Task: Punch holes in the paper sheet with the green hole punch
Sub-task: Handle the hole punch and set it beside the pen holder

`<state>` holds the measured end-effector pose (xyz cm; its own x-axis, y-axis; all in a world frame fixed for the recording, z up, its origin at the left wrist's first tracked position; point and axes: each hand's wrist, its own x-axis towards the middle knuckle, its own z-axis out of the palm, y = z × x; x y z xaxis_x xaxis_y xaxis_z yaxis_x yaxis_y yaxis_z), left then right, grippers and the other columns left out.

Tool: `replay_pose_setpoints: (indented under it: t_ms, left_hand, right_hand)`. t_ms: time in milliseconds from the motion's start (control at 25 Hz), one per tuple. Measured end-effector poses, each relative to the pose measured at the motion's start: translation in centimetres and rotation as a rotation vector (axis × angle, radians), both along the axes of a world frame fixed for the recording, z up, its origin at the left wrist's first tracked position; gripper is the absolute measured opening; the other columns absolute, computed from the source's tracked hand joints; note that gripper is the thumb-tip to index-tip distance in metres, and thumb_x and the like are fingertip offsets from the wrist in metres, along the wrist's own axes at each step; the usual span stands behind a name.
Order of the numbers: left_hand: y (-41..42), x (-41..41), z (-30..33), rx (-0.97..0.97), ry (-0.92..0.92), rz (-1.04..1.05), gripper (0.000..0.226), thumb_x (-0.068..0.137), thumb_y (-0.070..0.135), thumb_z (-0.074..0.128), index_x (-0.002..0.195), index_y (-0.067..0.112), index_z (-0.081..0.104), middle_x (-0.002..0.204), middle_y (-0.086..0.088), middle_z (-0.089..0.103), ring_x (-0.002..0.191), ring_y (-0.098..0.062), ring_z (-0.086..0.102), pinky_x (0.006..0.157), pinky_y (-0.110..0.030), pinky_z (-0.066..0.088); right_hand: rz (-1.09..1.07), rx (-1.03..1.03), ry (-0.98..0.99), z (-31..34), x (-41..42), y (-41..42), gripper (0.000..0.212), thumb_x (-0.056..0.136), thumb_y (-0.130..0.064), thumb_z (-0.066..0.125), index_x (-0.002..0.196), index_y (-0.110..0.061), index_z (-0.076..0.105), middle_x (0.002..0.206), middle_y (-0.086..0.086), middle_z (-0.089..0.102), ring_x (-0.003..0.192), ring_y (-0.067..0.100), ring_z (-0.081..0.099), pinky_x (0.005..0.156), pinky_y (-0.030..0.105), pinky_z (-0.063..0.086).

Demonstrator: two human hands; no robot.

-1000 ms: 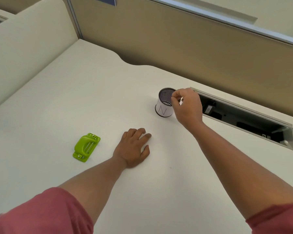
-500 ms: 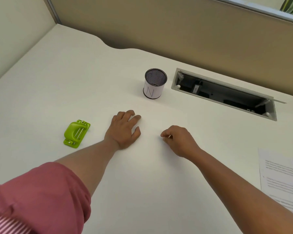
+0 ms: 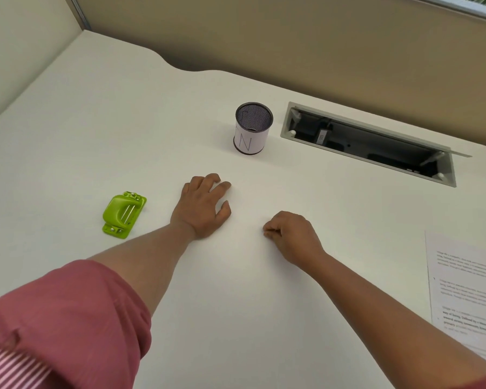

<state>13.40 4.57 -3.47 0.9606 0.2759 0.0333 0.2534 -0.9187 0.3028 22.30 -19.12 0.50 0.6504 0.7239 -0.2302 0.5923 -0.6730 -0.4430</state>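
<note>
The green hole punch (image 3: 124,214) lies on the white desk at the left, a short way left of my left hand (image 3: 202,206). That hand rests palm down on the desk with its fingers spread flat. My right hand (image 3: 292,236) rests on the desk beside it, fingers curled in with nothing visible inside them. A printed paper sheet (image 3: 466,293) lies flat at the right edge of the view, partly cut off, apart from both hands.
A mesh pen cup (image 3: 253,129) marked with an N stands behind my hands. To its right an open cable tray (image 3: 368,143) is sunk into the desk (image 3: 124,122). Beige partition walls close off the back and left.
My right hand left the pen cup and came back to the desk near my left hand. The view swung right, bringing the paper sheet into sight. My left hand stayed put.
</note>
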Motion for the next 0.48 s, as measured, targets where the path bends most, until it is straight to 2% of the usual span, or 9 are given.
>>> replay_pose_setpoints:
  t_ms: [160,280,400,480]
  left_hand:
    - [0.04,0.01,-0.05,0.011,0.001,-0.001,0.049,0.091,0.043,0.046,0.134,0.023,0.057,0.137,-0.002,0.051,0.115,-0.032,0.045,0.095,-0.043,0.037]
    - [0.02,-0.01,-0.13,0.010,-0.004,-0.002,0.050,0.090,0.043,0.046,0.134,0.023,0.058,0.136,-0.002,0.051,0.114,-0.032,0.045,0.095,-0.043,0.037]
    - [0.09,0.00,-0.20,0.003,-0.007,0.001,0.050,0.090,0.043,0.046,0.134,0.023,0.058,0.136,-0.002,0.051,0.114,-0.031,0.045,0.095,-0.043,0.038]
    - [0.12,0.04,-0.23,0.000,-0.006,0.002,0.050,0.090,0.043,0.046,0.135,0.023,0.057,0.136,-0.001,0.050,0.115,-0.031,0.045,0.096,-0.043,0.037]
  right_hand:
    - [0.057,0.022,-0.087,-0.39,-0.68,-0.02,0.017,0.090,0.003,0.055,0.089,-0.007,0.069,0.092,0.007,0.065,0.084,0.032,0.055,0.070,0.040,0.049]
    - [0.142,-0.030,-0.167,-0.38,-0.78,0.04,0.026,0.077,0.014,0.048,0.087,-0.005,0.062,0.087,0.011,0.060,0.077,0.032,0.050,0.065,0.042,0.044]
    - [0.238,-0.143,-0.217,-0.37,-0.69,0.54,0.032,0.068,0.014,0.041,0.089,-0.004,0.057,0.087,0.013,0.056,0.076,0.032,0.049,0.063,0.044,0.043]
    - [0.229,-0.144,-0.163,-0.44,-0.31,0.74,0.033,0.069,0.012,0.038,0.089,-0.010,0.052,0.090,0.007,0.053,0.080,0.030,0.046,0.067,0.041,0.041]
